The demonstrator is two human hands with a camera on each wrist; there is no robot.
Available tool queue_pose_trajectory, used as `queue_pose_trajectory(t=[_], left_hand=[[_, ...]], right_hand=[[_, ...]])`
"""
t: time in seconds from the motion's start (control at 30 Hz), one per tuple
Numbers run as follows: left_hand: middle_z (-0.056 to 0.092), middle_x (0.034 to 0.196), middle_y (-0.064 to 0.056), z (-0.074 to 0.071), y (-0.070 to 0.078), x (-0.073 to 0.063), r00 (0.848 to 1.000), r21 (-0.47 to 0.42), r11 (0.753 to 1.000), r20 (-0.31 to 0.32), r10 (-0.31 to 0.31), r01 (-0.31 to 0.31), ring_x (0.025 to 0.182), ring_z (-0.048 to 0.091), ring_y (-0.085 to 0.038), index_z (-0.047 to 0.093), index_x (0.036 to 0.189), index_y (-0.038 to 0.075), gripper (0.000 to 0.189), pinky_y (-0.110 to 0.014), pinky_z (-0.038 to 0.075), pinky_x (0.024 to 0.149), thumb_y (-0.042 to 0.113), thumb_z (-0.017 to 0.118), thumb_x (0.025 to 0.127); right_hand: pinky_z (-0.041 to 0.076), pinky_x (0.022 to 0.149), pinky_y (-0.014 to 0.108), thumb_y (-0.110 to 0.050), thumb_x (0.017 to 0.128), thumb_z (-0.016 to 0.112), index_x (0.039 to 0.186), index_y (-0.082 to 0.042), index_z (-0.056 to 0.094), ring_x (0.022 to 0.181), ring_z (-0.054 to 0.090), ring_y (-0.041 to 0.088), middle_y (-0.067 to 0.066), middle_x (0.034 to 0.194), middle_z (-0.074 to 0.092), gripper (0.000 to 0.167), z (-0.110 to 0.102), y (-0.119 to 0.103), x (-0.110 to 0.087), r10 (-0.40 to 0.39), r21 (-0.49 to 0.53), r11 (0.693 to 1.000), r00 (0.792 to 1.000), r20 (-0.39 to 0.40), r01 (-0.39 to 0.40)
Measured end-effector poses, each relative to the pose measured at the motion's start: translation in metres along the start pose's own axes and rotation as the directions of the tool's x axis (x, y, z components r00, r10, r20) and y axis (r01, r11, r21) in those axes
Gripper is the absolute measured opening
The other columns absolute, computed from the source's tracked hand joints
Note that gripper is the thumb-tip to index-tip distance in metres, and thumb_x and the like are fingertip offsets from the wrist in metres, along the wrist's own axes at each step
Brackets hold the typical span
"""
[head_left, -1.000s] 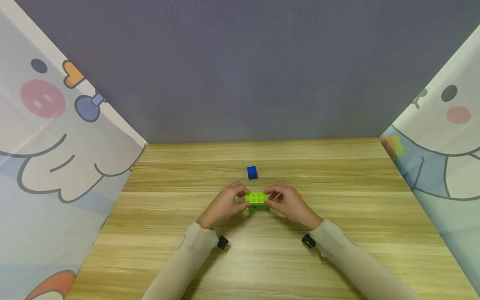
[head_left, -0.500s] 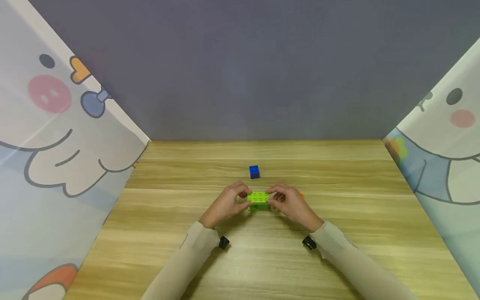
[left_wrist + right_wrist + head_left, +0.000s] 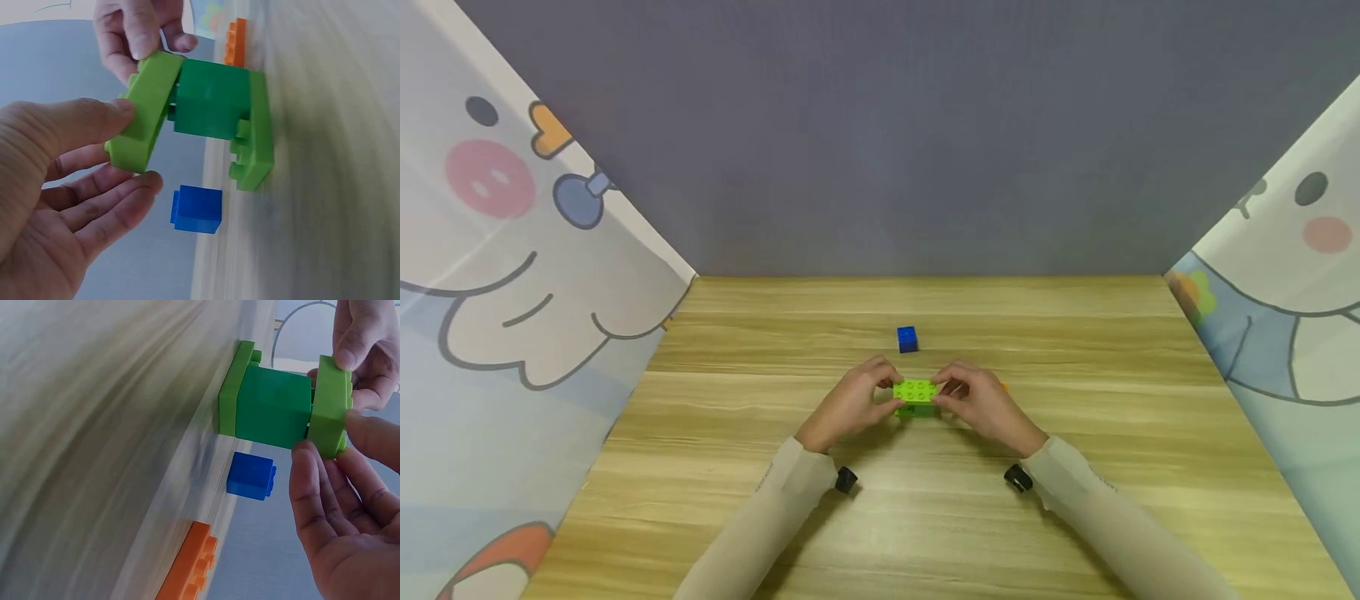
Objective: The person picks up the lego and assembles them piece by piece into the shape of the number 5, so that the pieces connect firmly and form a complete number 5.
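My left hand (image 3: 852, 407) and right hand (image 3: 983, 404) pinch opposite ends of a light green toy building brick (image 3: 915, 390), studs facing up. Beneath it stands a dark green block (image 3: 212, 99), mounted on another light green brick (image 3: 257, 134) that lies on the table. In the left wrist view the held brick tilts against the block, with a wedge-shaped gap at my left-hand end. A dark stud shows in that gap. Thumbs are on the near side and fingers on the far side of the held brick.
A blue brick (image 3: 907, 339) sits on the wooden table (image 3: 760, 333) beyond my hands. An orange brick (image 3: 187, 562) lies to the right, mostly hidden behind my right hand in the head view. A grey panel (image 3: 880, 150) rises at the table's back edge, with printed sheets at both sides.
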State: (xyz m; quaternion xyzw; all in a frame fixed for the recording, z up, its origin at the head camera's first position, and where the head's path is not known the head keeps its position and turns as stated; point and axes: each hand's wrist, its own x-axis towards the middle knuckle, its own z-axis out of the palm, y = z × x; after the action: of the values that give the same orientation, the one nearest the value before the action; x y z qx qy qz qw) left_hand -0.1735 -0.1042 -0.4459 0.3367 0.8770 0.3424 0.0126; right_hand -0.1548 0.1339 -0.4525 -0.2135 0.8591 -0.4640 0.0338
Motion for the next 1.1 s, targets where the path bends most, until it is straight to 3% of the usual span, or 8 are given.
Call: queue_pose_trajectory(t=[0.2, 0.57, 1.1], left_hand=[[0.058, 0.099, 0.001, -0.0042, -0.0017, 0.0006, 1.0, 0.001, 1.0, 0.012, -0.014, 0.014, 0.088, 0.061, -0.019, 0.065, 0.1, 0.008, 0.024, -0.028, 0.052, 0.077, 0.012, 0.077, 0.08], [0.057, 0.099, 0.001, 0.0008, -0.0092, -0.0011, 0.999, -0.07, 0.997, 0.017, -0.033, 0.034, 0.089, 0.062, -0.021, 0.065, 0.098, 0.009, 0.02, -0.029, 0.053, 0.077, 0.012, 0.076, 0.082], [0.057, 0.1, 0.003, 0.0035, -0.004, -0.0016, 0.999, -0.025, 0.999, 0.003, -0.039, 0.039, 0.092, 0.06, -0.023, 0.063, 0.097, 0.011, 0.02, -0.032, 0.052, 0.08, 0.013, 0.076, 0.082]], right_hand=[[0.053, 0.068, 0.024, -0.009, 0.084, 0.073, 0.102, -0.01, 0.067, 0.079, 0.061, 0.011, -0.002, 0.098, 0.061, 0.019, 0.0013, -0.0043, 0.0033, -0.011, -0.016, 1.0, 1.0, -0.001, 0.011], [0.053, 0.062, 0.024, -0.011, 0.084, 0.073, 0.102, -0.01, 0.069, 0.076, 0.061, 0.01, -0.003, 0.098, 0.061, 0.019, 0.0009, -0.0081, 0.0062, 0.018, -0.038, 0.999, 1.0, 0.007, -0.018], [0.053, 0.061, 0.022, -0.008, 0.084, 0.073, 0.103, -0.005, 0.069, 0.072, 0.06, 0.011, 0.0, 0.099, 0.062, 0.02, -0.0036, -0.0094, 0.0061, -0.018, -0.071, 0.997, 0.998, 0.052, 0.022]])
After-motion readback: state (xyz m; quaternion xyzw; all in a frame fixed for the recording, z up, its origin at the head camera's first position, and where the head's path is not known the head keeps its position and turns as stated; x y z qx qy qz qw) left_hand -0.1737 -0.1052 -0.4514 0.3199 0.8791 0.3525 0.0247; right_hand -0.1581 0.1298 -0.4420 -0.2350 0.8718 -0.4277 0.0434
